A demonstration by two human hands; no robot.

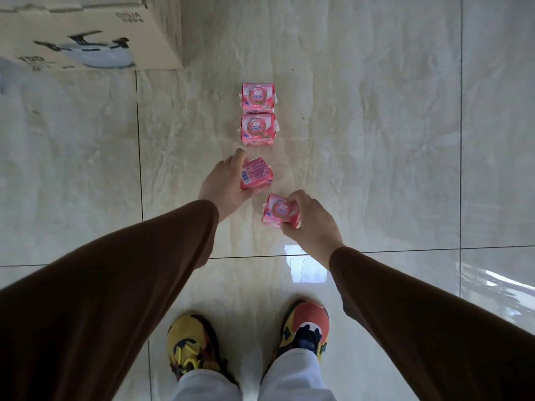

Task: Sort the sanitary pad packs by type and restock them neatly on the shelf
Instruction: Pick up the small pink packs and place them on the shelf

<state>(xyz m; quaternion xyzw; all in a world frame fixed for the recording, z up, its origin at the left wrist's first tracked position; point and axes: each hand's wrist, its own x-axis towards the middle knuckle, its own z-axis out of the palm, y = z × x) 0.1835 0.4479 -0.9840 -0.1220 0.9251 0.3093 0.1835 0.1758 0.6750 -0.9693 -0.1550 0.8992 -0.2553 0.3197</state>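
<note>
Two pink sanitary pad packs lie face up in a column on the tiled floor, the far pack (258, 97) touching the near pack (257, 129). My left hand (224, 180) grips a third pink pack (257, 176) just below them, with its barcode side up. My right hand (308, 219) holds another pink pack (279, 211) with the logo side up, lower and to the right. Both arms wear brown sleeves. No shelf is in view.
A large cardboard box (86, 33) printed with a cooking pot stands on the floor at the upper left. My two feet in colourful shoes (192, 347) are at the bottom centre. Glossy marble tiles (376, 140) stretch to the right.
</note>
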